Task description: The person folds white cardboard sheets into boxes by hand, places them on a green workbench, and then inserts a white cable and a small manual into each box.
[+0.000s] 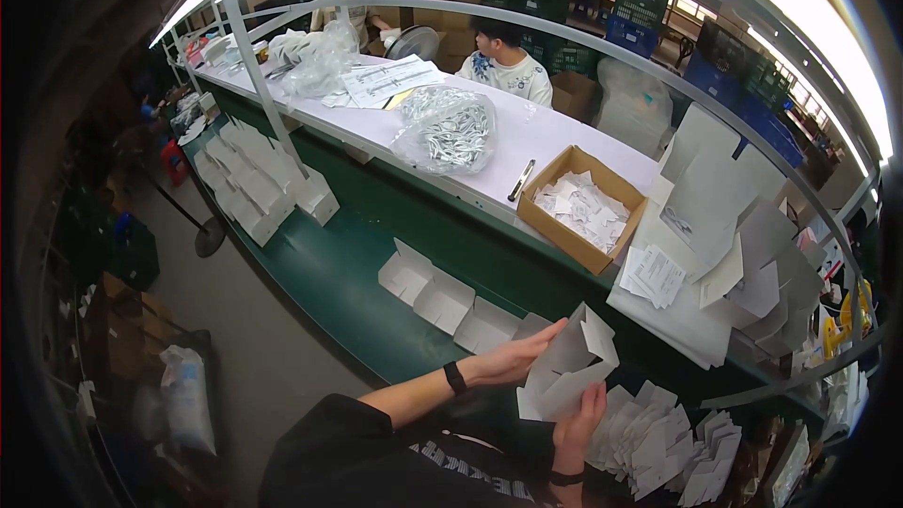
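Both my hands hold a white cardboard box (568, 369) that is partly folded, with its flaps standing up. My left hand (515, 357) grips its left side, fingers along the upper edge. From below, my right hand (580, 417) closes on its near right side. Just left of them, open white boxes (444, 299) sit in a row on the green conveyor belt (353, 268). Close to my right wrist lies a heap of flat, unfolded white boxes (649, 442).
Beyond the belt, a white bench (527, 136) carries a brown carton of paper slips (583, 212), a cutter knife (521, 181) and a clear bag of metal parts (447, 130). More white boxes (254, 179) stand far left. Two people are behind the bench.
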The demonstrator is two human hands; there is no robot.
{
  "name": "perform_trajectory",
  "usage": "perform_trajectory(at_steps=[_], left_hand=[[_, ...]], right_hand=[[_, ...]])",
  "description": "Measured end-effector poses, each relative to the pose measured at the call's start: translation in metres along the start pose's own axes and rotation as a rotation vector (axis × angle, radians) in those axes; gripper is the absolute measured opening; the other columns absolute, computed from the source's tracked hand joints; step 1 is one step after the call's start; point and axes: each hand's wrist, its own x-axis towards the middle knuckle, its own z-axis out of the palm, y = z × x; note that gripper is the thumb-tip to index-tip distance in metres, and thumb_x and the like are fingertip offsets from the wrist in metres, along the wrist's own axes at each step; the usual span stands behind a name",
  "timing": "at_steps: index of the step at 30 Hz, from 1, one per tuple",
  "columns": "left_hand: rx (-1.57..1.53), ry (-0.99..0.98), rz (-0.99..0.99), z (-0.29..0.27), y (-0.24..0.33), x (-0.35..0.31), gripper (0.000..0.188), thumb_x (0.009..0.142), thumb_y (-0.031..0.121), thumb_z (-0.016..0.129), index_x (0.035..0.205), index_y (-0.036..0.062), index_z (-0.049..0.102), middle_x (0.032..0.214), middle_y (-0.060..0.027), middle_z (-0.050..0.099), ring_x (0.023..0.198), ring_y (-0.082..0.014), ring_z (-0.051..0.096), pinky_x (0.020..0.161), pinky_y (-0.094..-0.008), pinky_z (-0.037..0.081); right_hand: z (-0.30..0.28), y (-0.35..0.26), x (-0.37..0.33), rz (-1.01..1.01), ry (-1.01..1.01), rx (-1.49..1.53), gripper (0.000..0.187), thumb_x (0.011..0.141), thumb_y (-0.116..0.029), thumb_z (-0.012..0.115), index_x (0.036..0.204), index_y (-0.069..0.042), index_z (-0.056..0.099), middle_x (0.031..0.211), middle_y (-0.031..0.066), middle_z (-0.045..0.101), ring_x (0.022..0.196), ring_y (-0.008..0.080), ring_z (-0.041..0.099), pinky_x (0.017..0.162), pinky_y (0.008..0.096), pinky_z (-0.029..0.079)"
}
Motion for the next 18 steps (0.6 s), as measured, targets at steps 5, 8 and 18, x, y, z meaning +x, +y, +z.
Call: perform_trajectory(at_steps=[5, 8, 18], left_hand=[[0.713, -0.24, -0.029, -0.02, 0.002, -0.007, 0.106, 0.098, 0.038, 0.071, 0.17, 0.0119, -0.002, 0.175, -0.0142, 0.013, 0.157, -0.0215, 0.023, 0.127, -0.0367, 0.019], [0.751, -0.356, -0.048, -0.018, -0.005, -0.003, 0.114, 0.093, 0.03, 0.078, 0.17, 0.012, -0.003, 0.173, -0.0142, 0.016, 0.156, -0.0216, 0.024, 0.126, -0.0364, 0.02], [0.504, 0.164, 0.025, 0.019, -0.036, 0.004, 0.108, 0.09, 0.008, 0.073, 0.17, 0.0138, 0.0, 0.169, -0.0137, 0.024, 0.153, -0.0247, 0.028, 0.125, -0.0393, 0.025]], right_hand=[[0.0, -0.009, -0.003, -0.007, 0.094, 0.256, 0.035, 0.11, -0.023, 0.055, 0.141, -0.005, 0.054, 0.13, 0.0079, 0.064, 0.119, 0.02, 0.063, 0.103, 0.036, 0.051], [-0.009, -0.006, 0.001, 0.037, 0.087, 0.37, 0.034, 0.11, -0.024, 0.058, 0.138, -0.005, 0.055, 0.126, 0.0061, 0.065, 0.116, 0.0184, 0.063, 0.101, 0.0347, 0.05], [0.013, -0.043, -0.025, -0.355, -0.07, -0.39, 0.062, 0.102, -0.027, 0.068, 0.152, -0.001, 0.042, 0.144, 0.0123, 0.057, 0.126, 0.0239, 0.058, 0.107, 0.0352, 0.047]])
